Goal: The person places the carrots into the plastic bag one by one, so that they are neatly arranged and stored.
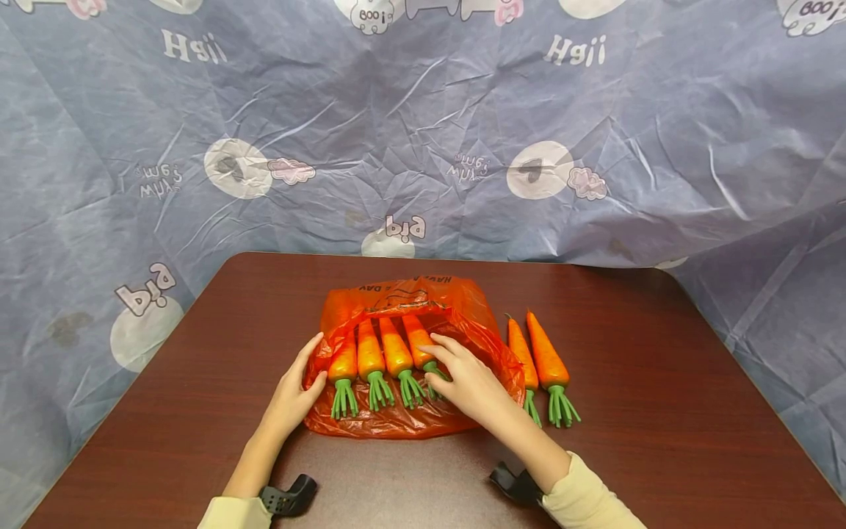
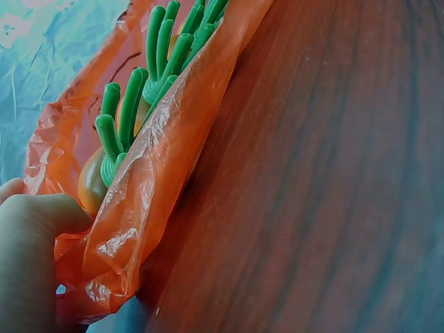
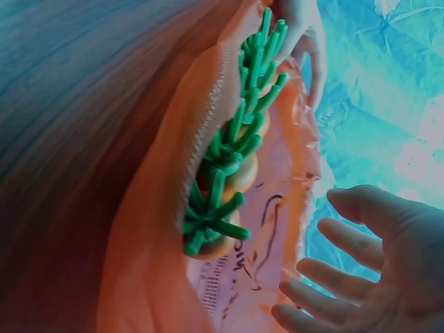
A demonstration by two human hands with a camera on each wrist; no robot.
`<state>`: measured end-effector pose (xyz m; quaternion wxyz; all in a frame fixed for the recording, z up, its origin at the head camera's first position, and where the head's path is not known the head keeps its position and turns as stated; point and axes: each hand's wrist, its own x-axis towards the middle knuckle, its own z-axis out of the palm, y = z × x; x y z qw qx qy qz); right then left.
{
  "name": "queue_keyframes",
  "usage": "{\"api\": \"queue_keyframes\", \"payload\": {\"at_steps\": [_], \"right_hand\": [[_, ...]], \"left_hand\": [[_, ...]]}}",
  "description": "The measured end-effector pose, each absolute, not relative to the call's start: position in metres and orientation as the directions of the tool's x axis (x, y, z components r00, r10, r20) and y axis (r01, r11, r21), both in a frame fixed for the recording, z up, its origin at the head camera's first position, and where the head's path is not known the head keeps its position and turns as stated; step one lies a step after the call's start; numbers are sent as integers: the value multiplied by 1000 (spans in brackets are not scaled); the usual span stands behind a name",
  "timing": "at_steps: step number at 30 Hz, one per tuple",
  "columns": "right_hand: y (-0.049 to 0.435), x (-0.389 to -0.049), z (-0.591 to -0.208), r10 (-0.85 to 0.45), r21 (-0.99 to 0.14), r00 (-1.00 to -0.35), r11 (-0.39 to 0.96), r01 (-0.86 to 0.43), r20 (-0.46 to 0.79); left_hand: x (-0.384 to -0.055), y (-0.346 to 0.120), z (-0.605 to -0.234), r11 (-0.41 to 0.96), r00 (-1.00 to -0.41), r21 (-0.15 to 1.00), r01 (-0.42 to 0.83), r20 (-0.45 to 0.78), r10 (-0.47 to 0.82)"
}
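An orange-red plastic bag (image 1: pixel 429 424) lies on the table with its mouth toward me. Several toy-like carrots (image 1: pixel 370 354) with green tops sit side by side in it, tops at the opening. My left hand (image 1: pixel 294 394) holds the bag's left edge, its thumb (image 2: pixel 62 211) bent over the film beside the nearest carrot. Over the right part of the mouth hovers my right hand (image 1: pixel 468 378), its fingers (image 3: pixel 340 239) spread and nothing held. In the head view it overlaps the rightmost bagged carrot (image 1: pixel 416 342).
Two more carrots (image 1: pixel 547 360) lie to the right of the bag, one partly hidden by its edge. The dark brown wooden table (image 1: pixel 661 411) reaches back to a printed blue-grey cloth (image 1: pixel 423 110). Each wrist wears a black camera mount (image 1: pixel 291 498).
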<state>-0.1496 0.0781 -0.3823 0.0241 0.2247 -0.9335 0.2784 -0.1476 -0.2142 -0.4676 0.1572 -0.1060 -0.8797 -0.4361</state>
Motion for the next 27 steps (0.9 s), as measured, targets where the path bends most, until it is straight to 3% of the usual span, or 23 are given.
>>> {"api": "queue_keyframes", "payload": {"at_steps": [16,27], "right_hand": [[122,-122,-366,-377,-481,-871,727,-489,316],[165,-118,-370,-256,-491,-886,757,-432,386]], "left_hand": [[-148,-214,-469,599,-928,733,323,368,50],[-146,-213,-466,602,-926,729,326,375,48]]}}
